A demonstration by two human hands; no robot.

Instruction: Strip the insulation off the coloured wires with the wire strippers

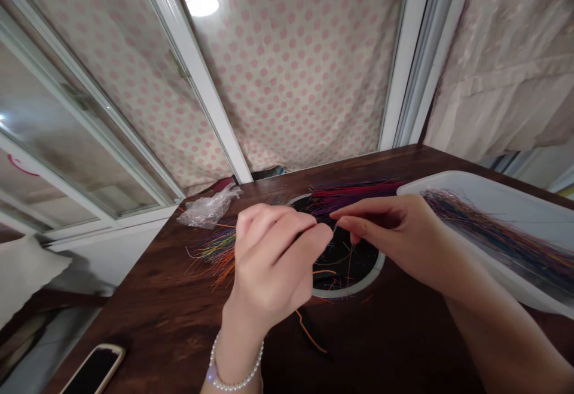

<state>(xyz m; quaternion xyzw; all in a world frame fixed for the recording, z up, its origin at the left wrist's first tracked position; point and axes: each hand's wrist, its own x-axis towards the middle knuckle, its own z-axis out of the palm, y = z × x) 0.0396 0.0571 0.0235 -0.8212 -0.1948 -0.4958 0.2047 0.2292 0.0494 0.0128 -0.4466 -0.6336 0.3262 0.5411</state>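
Bracelet of pearly beads (233,387), with one lilac bead: worn on the left wrist, at half past seven as reckoned from the round black tray (365,264).

Left hand (273,256): shown back upward at nine o'clock, over the tray's edge; fingers clenched, their contents hidden.

Right hand (399,226): placed at two o'clock; a thin pale strand (336,226) is pinched between thumb and forefinger, and its far end is brought up against the left thumb, just above the tray. Whether it is gripped by the left fingers cannot be told.

Orange-and-green bundle of strands (218,255): laid at nine o'clock, partly covered by the left hand.

Red-and-purple bundle (354,191): laid across the tray's rim at twelve o'clock.

White bin (515,202): stood at three o'clock, partly hidden by the right arm; filled along its length by a multicoloured bundle (497,241).

Orange strand (310,332): laid on the dark wooden table (170,316) at seven o'clock.

Phone (93,371): placed at eight o'clock, screen dark.

Clear plastic bag (210,207): left crumpled at ten o'clock.

Dotted curtain (309,77): hung at twelve o'clock, beyond the table.
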